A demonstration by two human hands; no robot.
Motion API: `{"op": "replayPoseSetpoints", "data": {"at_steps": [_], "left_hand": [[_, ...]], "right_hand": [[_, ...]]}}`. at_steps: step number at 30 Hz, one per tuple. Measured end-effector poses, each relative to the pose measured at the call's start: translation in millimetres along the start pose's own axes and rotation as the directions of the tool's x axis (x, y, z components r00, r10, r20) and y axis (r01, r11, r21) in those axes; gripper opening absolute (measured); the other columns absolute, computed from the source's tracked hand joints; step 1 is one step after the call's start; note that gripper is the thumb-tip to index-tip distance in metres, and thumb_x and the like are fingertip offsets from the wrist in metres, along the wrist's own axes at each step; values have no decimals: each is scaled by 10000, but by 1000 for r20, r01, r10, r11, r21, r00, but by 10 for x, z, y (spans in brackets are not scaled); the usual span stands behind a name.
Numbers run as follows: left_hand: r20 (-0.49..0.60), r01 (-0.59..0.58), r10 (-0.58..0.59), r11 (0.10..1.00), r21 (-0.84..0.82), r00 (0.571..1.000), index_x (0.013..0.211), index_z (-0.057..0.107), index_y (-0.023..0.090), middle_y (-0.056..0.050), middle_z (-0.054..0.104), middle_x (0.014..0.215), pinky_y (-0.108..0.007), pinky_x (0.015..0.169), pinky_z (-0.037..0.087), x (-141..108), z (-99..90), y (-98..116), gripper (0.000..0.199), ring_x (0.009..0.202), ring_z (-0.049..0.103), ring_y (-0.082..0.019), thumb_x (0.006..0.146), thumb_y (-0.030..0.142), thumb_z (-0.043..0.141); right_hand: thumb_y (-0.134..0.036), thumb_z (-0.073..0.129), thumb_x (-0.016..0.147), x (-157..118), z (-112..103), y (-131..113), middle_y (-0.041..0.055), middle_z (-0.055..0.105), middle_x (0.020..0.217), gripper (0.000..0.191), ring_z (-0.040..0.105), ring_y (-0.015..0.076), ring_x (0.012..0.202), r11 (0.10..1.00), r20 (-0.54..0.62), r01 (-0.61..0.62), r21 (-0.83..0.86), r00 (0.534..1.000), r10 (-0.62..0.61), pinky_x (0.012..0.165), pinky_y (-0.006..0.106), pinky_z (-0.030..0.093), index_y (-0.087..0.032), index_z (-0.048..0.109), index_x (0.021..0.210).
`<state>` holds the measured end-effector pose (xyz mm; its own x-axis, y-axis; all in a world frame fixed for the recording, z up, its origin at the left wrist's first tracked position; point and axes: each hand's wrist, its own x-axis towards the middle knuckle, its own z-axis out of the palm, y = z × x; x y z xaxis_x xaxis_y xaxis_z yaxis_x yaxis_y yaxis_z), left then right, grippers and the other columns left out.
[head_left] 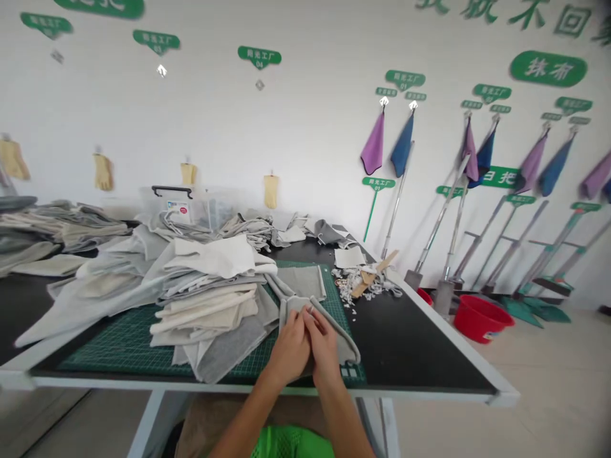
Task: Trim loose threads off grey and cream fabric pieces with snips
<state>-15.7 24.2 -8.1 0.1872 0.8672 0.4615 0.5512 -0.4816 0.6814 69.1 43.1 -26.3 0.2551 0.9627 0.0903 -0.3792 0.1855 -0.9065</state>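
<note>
A grey fabric piece (pixel 341 343) with a thick rolled edge lies on the green cutting mat (pixel 124 343) near the table's front. My left hand (pixel 290 346) and my right hand (pixel 322 337) meet over its upper part, fingers pinched together on the fabric. A small whitish bit shows between the fingertips, too small to make out. Just left of my hands rises a stack of folded grey and cream cloths (pixel 205 312). Behind them a flat grey cloth (pixel 303 280) rests on the mat.
Fabric scraps (pixel 367 286) and a brown strip (pixel 375 273) lie at the table's right edge. More cloth piles (pixel 62 229) and a clear bin (pixel 179 207) are at the back left. A red bucket (pixel 482 318) stands on the floor, right, near brooms and dustpans.
</note>
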Motion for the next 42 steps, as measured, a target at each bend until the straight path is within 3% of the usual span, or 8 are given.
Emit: {"op": "replayPoseSetpoints", "data": {"at_steps": [4, 11, 15, 19, 25, 29, 36, 42], "left_hand": [[-40, 4, -8, 995, -97, 999, 1167, 519, 188, -82, 514, 1031, -392, 922, 443, -85, -21, 16, 330, 946, 537, -187, 892, 162, 337], [-109, -99, 89, 991, -88, 990, 1085, 578, 180, -66, 552, 989, -347, 910, 445, -123, -156, -45, 274, 957, 537, -179, 870, 109, 423], [-138, -92, 96, 995, 35, 986, 1175, 528, 173, -83, 544, 997, -343, 868, 463, -184, -158, -35, 301, 932, 553, -184, 932, 170, 351], [-76, -72, 90, 975, 212, 993, 1165, 524, 171, -96, 518, 1013, -302, 755, 489, -216, -118, -7, 298, 828, 577, -168, 943, 177, 325], [-121, -56, 121, 894, 445, 985, 1062, 553, 156, -84, 525, 973, -257, 627, 455, -182, -96, 0, 216, 739, 550, -154, 928, 189, 387], [-123, -95, 181, 856, 509, 976, 989, 571, 167, -65, 528, 905, -275, 709, 457, -159, -76, -11, 189, 789, 538, -167, 929, 198, 394], [-102, -115, 195, 846, 520, 976, 959, 572, 157, -78, 522, 918, -363, 816, 453, -190, -43, 23, 151, 876, 513, -211, 893, 154, 437], [-144, -108, 195, 880, 463, 970, 1104, 549, 173, -91, 523, 1001, -411, 850, 442, -301, -92, 88, 251, 931, 506, -226, 893, 144, 415]], "right_hand": [[-362, 759, 624, -48, -11, -18, 79, 730, 921, 424, 677, 217, 852, 992, 84, -117, 41, 990, 114, 804, 325, 525, -153, 682, 986], [-283, 800, 569, -148, 16, -41, 46, 731, 865, 402, 673, 164, 757, 983, 57, -95, 158, 995, 87, 724, 274, 537, -155, 684, 931], [-293, 804, 560, -175, 35, -54, 25, 712, 717, 361, 652, 147, 616, 979, 14, -140, 151, 990, 139, 604, 259, 539, -143, 669, 859], [-373, 760, 631, -203, 34, -145, 45, 706, 760, 312, 638, 139, 613, 973, 133, -214, 82, 970, 202, 545, 225, 508, -135, 680, 815], [-415, 741, 649, -224, 99, -223, -12, 615, 551, 287, 518, 84, 461, 928, 191, -363, 81, 920, 343, 408, 175, 374, -145, 684, 727], [-345, 762, 615, -179, 125, -158, -33, 572, 493, 223, 487, 82, 463, 910, 144, -346, 229, 936, 320, 412, 183, 356, -155, 645, 596], [-279, 744, 636, -148, 80, -85, 18, 696, 724, 148, 600, 122, 660, 911, 149, -319, 263, 946, 289, 595, 211, 466, -164, 698, 717], [-295, 774, 615, -169, 58, -80, 10, 686, 671, 231, 579, 96, 546, 907, 141, -321, 273, 946, 292, 514, 196, 457, -147, 691, 773]]}}
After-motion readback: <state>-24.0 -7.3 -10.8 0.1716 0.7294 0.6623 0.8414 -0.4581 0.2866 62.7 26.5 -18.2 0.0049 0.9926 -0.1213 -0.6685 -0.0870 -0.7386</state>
